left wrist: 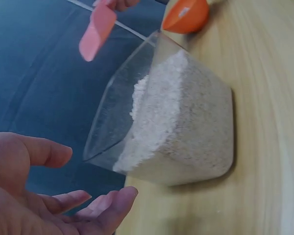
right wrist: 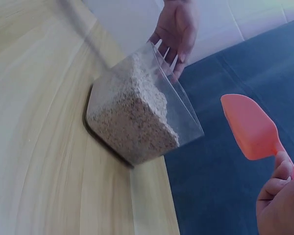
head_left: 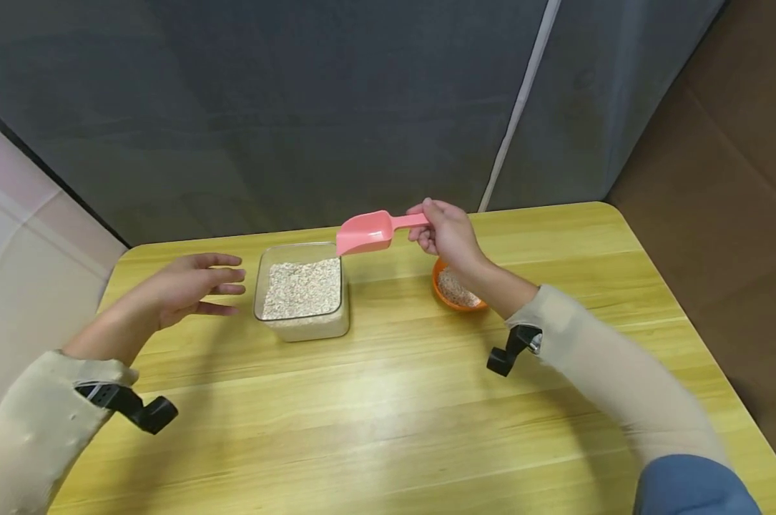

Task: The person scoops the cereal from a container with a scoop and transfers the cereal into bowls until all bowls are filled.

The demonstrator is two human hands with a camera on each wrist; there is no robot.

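The right hand pinches the handle of a pink plastic scoop, fingers curled round the handle's end, and holds it in the air with the scoop's bowl above the far right corner of a clear square plastic container. The container stands on the yellow wooden tabletop and is more than half full of pale oat-like grain. The scoop touches neither the container nor the grain. The left hand hovers just beside the container's left wall, fingers straight and spread, holding nothing; in the left wrist view there is a gap between its fingertips and the container. Under the right wrist, to the right of the container and apart from it, a small orange bowl sits on the tabletop with some of the same grain inside. A dark grey curtain hangs behind the tabletop.
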